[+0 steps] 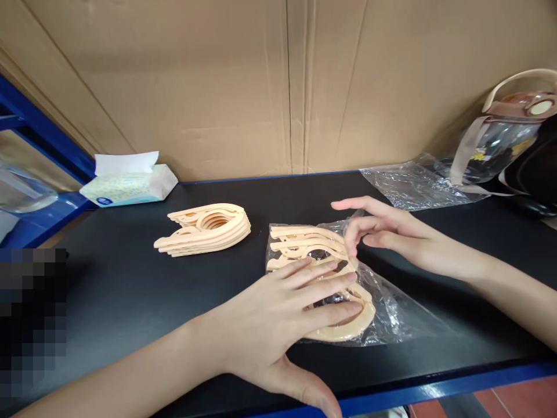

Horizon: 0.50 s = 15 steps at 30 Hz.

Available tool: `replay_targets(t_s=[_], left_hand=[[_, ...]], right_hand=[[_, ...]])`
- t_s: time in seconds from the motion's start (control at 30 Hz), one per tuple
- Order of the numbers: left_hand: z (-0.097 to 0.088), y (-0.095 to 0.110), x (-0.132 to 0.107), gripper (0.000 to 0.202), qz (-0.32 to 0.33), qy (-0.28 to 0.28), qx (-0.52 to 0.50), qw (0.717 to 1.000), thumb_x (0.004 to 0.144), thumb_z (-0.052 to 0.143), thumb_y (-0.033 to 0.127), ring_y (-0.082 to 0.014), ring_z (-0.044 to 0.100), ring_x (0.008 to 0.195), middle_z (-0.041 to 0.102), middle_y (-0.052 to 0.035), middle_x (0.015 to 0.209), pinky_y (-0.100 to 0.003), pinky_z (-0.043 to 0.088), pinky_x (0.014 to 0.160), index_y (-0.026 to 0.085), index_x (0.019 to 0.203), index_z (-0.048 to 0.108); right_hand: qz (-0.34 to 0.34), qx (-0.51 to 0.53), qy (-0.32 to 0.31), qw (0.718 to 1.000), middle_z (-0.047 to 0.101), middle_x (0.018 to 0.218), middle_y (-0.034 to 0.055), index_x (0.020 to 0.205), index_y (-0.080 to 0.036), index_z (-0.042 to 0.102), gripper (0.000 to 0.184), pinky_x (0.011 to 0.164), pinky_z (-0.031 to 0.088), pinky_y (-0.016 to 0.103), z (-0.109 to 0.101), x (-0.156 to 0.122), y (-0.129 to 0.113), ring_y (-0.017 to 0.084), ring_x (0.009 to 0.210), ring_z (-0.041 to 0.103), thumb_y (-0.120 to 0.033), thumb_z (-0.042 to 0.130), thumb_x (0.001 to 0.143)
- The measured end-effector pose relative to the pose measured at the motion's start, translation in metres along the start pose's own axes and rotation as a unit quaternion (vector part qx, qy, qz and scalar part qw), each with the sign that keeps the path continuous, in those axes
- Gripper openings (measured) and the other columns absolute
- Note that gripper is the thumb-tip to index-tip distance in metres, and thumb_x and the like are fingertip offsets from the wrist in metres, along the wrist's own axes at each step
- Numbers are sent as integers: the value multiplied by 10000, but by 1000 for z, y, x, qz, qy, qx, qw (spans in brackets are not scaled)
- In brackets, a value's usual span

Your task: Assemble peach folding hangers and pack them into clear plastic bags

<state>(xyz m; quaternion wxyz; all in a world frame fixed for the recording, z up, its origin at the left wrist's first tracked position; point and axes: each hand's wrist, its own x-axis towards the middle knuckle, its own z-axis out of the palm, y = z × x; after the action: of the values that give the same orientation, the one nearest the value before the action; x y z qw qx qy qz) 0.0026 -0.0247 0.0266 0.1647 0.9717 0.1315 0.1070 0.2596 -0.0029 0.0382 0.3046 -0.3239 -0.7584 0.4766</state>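
Note:
Several beige folding hangers (343, 332) lie inside a clear plastic bag (387, 307) on the black table. My left hand (278, 313) rests flat over the bag and hangers, its fingers spread and its thumb pointing toward the table's front edge. At the bag's upper right side is my right hand (391, 232), its index finger stretched out and the other fingers bent down against the bag and hangers. I see no firm grip in it. Left of the bag sits a neat stack of similar beige folding hangers (204, 235), untouched by either hand.
A tissue pack (128, 183) stands at the back left beside a blue metal frame (52, 139). Another clear plastic bag (418, 183) lies at the back right near a strapped water bottle (500, 142). Brown cardboard (195, 87) walls off the table's rear.

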Motion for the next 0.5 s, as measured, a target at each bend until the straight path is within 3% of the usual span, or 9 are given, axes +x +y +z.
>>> replay_targets(t_s=[0.13,0.27,0.5], left_hand=[[0,-2,0,785,12,13,9,1000,793,634,679,-266,257,1473,414,-92,1528,-397,193,1220,165,1375,515],[1,-3,-1,772,16,22,-7,1000,794,642,666,-280,288,1459,471,-97,1490,-400,198,1218,169,1370,512],[2,-4,0,783,45,33,-3,998,803,648,648,-304,317,1438,477,-126,1472,-435,232,1200,149,1383,478]], right_hand=[[-41,-98,3,994,660,1079,28,1416,-286,358,537,1040,432,409,2,0,5,186,1076,619,-219,551,920],[-38,-210,-10,977,495,1448,52,1401,-308,412,546,1143,338,425,7,0,6,220,1375,417,-340,625,899],[-79,-280,-30,956,404,1543,42,1491,-274,315,612,1188,278,425,16,3,15,191,1450,301,-407,554,943]])
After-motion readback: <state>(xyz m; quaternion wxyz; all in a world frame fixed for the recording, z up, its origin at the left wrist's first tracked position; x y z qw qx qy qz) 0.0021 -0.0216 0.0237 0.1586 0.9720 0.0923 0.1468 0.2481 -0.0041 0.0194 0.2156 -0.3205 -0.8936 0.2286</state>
